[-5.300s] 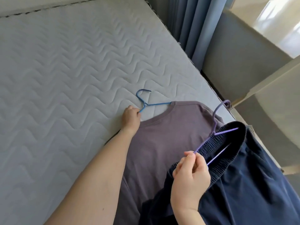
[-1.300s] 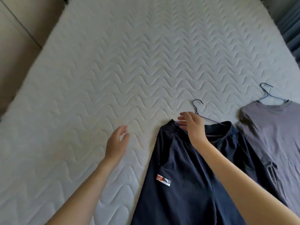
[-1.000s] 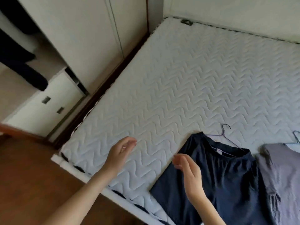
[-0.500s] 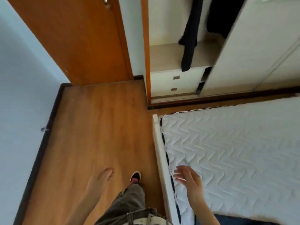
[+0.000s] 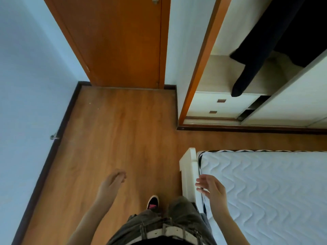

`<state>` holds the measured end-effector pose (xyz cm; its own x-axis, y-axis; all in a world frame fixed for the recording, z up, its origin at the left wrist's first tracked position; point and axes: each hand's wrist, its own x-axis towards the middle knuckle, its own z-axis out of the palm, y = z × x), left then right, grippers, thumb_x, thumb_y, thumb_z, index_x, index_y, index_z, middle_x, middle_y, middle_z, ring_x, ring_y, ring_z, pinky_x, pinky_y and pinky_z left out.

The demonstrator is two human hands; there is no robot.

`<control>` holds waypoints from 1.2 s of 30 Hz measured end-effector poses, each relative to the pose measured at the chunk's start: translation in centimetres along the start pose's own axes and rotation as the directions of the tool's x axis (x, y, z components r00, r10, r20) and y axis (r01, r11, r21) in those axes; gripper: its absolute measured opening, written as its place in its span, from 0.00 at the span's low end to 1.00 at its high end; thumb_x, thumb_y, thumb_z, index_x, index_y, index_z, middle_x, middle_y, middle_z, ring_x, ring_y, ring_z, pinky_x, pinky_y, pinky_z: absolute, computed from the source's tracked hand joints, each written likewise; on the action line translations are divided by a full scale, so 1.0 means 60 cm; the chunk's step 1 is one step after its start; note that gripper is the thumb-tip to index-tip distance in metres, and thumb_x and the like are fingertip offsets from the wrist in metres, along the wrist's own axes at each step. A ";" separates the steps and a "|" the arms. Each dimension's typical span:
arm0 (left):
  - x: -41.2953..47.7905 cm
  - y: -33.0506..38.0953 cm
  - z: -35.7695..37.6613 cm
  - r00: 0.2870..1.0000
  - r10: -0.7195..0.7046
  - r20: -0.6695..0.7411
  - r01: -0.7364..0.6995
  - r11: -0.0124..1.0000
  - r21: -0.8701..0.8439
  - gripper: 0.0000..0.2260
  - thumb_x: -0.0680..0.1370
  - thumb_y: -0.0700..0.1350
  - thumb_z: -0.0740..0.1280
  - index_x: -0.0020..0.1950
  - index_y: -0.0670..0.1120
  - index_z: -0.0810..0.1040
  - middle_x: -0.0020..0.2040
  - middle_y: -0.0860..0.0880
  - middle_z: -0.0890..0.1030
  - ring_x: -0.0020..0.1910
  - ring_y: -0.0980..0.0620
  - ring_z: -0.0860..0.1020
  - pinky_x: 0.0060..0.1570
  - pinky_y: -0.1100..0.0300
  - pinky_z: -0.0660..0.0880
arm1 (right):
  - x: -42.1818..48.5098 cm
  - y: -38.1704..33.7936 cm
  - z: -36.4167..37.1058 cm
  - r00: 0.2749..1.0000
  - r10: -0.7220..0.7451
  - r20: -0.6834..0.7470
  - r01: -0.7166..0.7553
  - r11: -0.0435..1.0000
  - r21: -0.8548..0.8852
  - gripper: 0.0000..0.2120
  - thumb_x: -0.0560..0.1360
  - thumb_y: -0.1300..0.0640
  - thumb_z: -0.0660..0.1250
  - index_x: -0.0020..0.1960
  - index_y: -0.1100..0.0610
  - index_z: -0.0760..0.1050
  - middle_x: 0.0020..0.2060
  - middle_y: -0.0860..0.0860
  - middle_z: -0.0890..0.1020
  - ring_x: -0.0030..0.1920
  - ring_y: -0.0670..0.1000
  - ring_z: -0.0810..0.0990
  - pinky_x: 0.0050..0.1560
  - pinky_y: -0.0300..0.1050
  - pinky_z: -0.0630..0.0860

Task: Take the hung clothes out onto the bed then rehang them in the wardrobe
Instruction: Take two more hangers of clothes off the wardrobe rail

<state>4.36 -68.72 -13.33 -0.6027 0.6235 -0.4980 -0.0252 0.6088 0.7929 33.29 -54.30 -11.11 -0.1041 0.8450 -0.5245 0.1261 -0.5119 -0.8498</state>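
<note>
Dark navy hung clothes (image 5: 265, 41) sit in the open cream wardrobe (image 5: 221, 106), well ahead-right of my right hand (image 5: 213, 189). I log both hands empty, fingers loosely spread: left hand (image 5: 112, 183) over orange wood floor (image 5: 115, 135), right at the white quilted mattress (image 5: 265, 188) edge.

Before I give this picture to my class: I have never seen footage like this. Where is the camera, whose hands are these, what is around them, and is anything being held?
There is no machine here. The camera is worn on a person's head and looks forward and down, so you see their own arms, trousers and one shoe. The left hand hangs over the wooden floor. The right hand hovers at the corner of the bed. Both hands are relaxed and hold nothing. Ahead, the wardrobe stands open, with dark clothes hanging inside above two drawers. A wooden door stands to its left.
</note>
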 end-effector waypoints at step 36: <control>0.683 0.652 0.417 0.671 0.039 0.741 -0.396 0.863 0.313 0.09 0.82 0.50 0.59 0.51 0.56 0.79 0.49 0.58 0.81 0.52 0.61 0.78 0.53 0.62 0.72 | 0.646 -0.406 -0.019 0.819 0.108 -0.564 0.089 0.946 0.311 0.13 0.82 0.61 0.58 0.48 0.64 0.79 0.43 0.63 0.83 0.43 0.58 0.82 0.47 0.51 0.79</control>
<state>-1.39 -7.08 -11.53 0.1853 0.8053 -0.5631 0.4670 0.4320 0.7716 27.32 -8.88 -10.70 0.4847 0.7236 -0.4914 -0.1969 -0.4571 -0.8674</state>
